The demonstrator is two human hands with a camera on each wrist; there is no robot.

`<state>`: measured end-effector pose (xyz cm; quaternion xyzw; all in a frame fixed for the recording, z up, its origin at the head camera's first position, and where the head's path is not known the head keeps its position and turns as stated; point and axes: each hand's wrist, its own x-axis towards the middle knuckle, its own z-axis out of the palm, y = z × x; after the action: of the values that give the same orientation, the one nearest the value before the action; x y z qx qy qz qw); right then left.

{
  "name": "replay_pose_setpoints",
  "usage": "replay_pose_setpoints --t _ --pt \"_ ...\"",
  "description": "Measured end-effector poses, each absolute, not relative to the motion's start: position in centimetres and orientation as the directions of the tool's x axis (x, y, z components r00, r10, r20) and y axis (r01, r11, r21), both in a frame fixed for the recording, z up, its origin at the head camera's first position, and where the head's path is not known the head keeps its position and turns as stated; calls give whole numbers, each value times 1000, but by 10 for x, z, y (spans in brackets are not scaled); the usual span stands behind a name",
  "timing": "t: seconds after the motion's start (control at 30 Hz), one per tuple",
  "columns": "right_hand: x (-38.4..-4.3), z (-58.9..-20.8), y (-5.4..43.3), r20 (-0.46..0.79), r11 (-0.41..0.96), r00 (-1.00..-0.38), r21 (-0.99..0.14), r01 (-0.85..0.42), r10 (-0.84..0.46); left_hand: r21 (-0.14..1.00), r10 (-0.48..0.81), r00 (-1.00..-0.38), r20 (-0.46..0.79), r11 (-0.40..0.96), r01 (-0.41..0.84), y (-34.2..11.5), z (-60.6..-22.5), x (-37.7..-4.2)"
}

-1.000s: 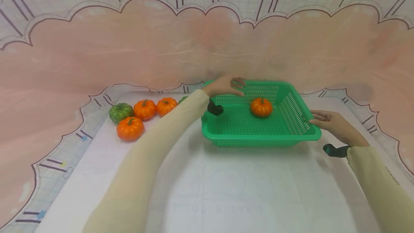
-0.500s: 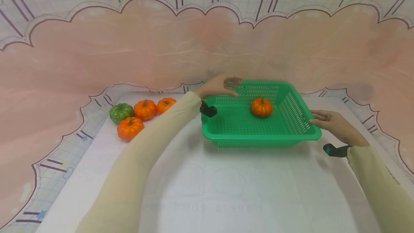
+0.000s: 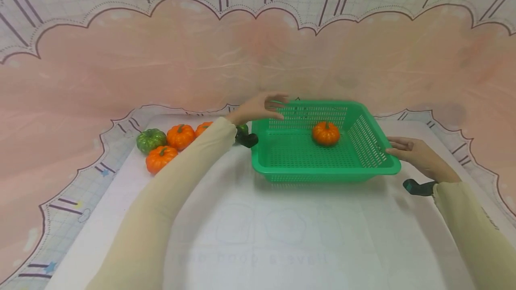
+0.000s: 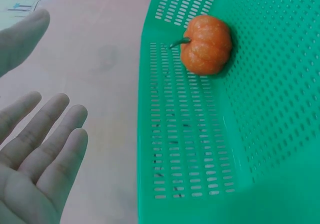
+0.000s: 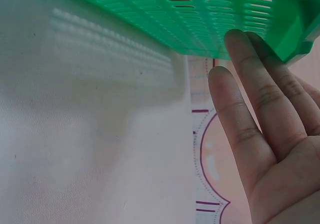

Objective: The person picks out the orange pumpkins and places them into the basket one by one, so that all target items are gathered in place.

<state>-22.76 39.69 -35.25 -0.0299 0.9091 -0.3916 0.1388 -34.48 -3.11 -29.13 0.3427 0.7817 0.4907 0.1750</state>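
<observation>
A green plastic basket [image 3: 322, 171] with slotted walls stands on the table. One small orange pumpkin [image 3: 325, 134] lies inside it, close to the far wall. My left hand [image 3: 258, 107] is raised over the basket's far left corner, holding nothing. In the left wrist view its thumb and fingers [image 4: 62, 169] are spread, apart from the rim. My right hand [image 3: 423, 158] is at the basket's right end, fingertips against the rim. The right wrist view shows nearly straight fingers [image 5: 265, 93] beside the slotted wall; the thumb is hidden there.
Left of the basket sit a green pumpkin [image 3: 151, 141] and orange pumpkins [image 3: 181, 136], one partly behind my left sleeve [image 3: 181, 191]. Another green pumpkin [image 3: 243, 128] shows behind the left wrist. A patterned pink cloth [image 3: 258, 57] hangs behind the white table [image 3: 298, 227].
My left hand has drifted left over the basket's far edge, its fingers still spread. A green pumpkin by the left wrist shows more now. The right hand, basket and pumpkin inside stay put.
</observation>
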Motion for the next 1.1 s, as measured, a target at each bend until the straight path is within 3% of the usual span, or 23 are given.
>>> replay_pose_setpoints --t 0.5,0.83,1.1 --pt "-226 -355 400 -213 700 -963 -713 38 -165 882 650 -752 109 286 374 -79 -294 -342" --pt "-228 -354 400 -218 710 -963 -703 40 -161 918 591 -804 71 275 284 -109 -293 -340" --pt "-226 -352 400 -230 695 -959 -717 52 -165 889 571 -816 96 319 328 -129 -295 -338"
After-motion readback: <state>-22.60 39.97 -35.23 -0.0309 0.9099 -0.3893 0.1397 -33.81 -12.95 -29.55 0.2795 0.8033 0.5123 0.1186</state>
